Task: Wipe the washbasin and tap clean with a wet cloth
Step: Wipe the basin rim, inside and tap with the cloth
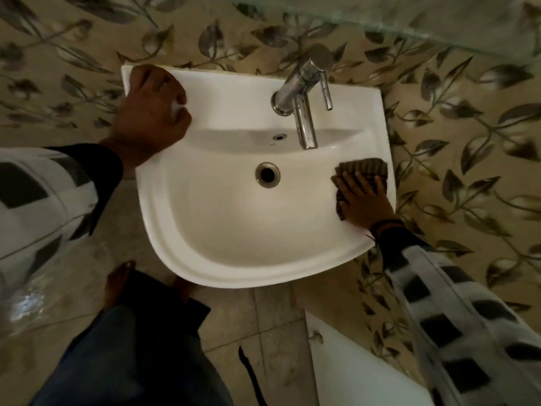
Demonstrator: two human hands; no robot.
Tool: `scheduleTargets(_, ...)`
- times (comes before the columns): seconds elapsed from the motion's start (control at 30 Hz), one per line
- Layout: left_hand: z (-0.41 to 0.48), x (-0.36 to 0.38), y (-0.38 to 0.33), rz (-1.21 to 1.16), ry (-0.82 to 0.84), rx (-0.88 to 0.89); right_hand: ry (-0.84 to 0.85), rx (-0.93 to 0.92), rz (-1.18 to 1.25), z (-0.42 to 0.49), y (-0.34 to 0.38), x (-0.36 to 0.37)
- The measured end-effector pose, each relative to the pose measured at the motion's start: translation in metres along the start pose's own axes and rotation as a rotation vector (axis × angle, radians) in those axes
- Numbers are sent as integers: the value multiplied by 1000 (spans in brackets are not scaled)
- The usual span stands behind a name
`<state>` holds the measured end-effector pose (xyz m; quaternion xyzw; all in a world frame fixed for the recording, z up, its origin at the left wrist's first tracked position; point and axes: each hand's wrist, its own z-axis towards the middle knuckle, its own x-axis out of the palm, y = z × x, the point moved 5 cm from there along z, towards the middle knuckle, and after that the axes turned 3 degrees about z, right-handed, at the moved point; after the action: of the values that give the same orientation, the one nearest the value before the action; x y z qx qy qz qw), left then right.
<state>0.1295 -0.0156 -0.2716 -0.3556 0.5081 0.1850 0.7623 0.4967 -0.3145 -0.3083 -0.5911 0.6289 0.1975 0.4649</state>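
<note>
A white washbasin (234,224) hangs on the leaf-patterned wall, with a round drain (267,174) in its bowl. A chrome tap (301,98) with a side lever stands at the back rim, its spout reaching over the bowl. My right hand (364,197) lies flat on a brown striped cloth (364,168), pressing it onto the basin's right rim. My left hand (155,109) rests on the basin's back left corner with fingers curled over the edge; I hold nothing in it.
A glass shelf (409,19) juts out above the tap at the top right. A white cabinet or box (360,373) stands below the basin on the right. My bare feet (117,282) are on the tiled floor under the basin's front edge.
</note>
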Motion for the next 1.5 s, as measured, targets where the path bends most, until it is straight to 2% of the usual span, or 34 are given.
scheduleTargets(0.1, 0, 0, -1, -32, -18, -1, 211, 91, 103, -43, 24, 17)
scheduleTargets(0.17, 0, 1, 0, -35, -21, -1, 293, 105, 99, -63, 60, 17)
scheduleTargets(0.23, 0, 2, 2, -30, -25, -1, 340, -32, 116, -71, 118, 7)
scheduleTargets(0.33, 1, 3, 3, -19, -18, -10, 394, -129, 364, -75, 195, -4)
scheduleTargets(0.4, 0, 3, 2, -23, -15, -15, 404, -173, 492, -82, 213, -9)
scheduleTargets(0.47, 0, 3, 3, -34, -21, -17, 379, -223, 523, -85, 190, -8)
scheduleTargets(0.53, 1, 3, 2, -38, -22, -17, 328, -222, 458, -77, 140, -5)
scheduleTargets(0.6, 1, 3, 2, -34, -21, -16, 246, -100, 327, -60, 84, -1)
scheduleTargets(0.67, 0, 4, 4, -20, -23, -12, 262, 44, 194, -51, 51, 1)
scheduleTargets(0.7, 1, 4, 4, -12, -15, -12, 262, 60, 104, -49, 47, 4)
scheduleTargets(0.8, 2, 7, 5, 4, 10, -7, 215, -52, -25, -56, 98, -18)
scheduleTargets(0.83, 2, 7, 5, 8, 11, -6, 155, -234, -76, -55, 128, -19)
scheduleTargets(0.87, 2, 7, 5, 9, 7, -5, 182, -353, 20, -57, 160, -15)
scheduleTargets(0.9, 2, 7, 5, 8, 2, -5, 301, -368, 184, -59, 190, -9)
scheduleTargets(0.93, 2, 6, 5, 3, 1, -5, 407, -299, 379, -61, 217, -12)
scheduleTargets(1.03, 2, 5, 4, -9, 6, -12, 419, -226, 778, -64, 269, -24)
scheduleTargets(1.1, 2, 4, 4, -15, 4, -19, 419, -353, 822, -77, 260, -29)
scheduleTargets(1.13, 1, 3, 4, -21, -2, -27, 405, -485, 739, -81, 247, -29)
scheduleTargets(1.17, 1, 3, 3, -29, -6, -34, 404, -525, 676, -80, 225, -22)
scheduleTargets(1.2, 1, 3, 3, -36, -4, -38, 425, -395, 655, -76, 198, -16)
scheduleTargets(1.23, 1, 3, 3, -41, 1, -40, 423, -146, 650, -66, 166, 0)
scheduleTargets(1.27, 1, 3, 4, -40, 1, -39, 318, -30, 669, -58, 140, 2)
scheduleTargets(1.33, 1, 5, 5, -24, -3, -34, 280, 111, 369, -49, 114, 8)
scheduleTargets(1.37, 2, 5, 5, -21, -2, -33, 305, 110, 293, -46, 118, 14)
scheduleTargets(1.43, 2, 7, 6, -29, 5, -34, 294, 97, 336, -41, 148, 15)
scheduleTargets(1.5, 2, 6, 5, -38, 3, -32, 324, -4, 430, -39, 193, 9)
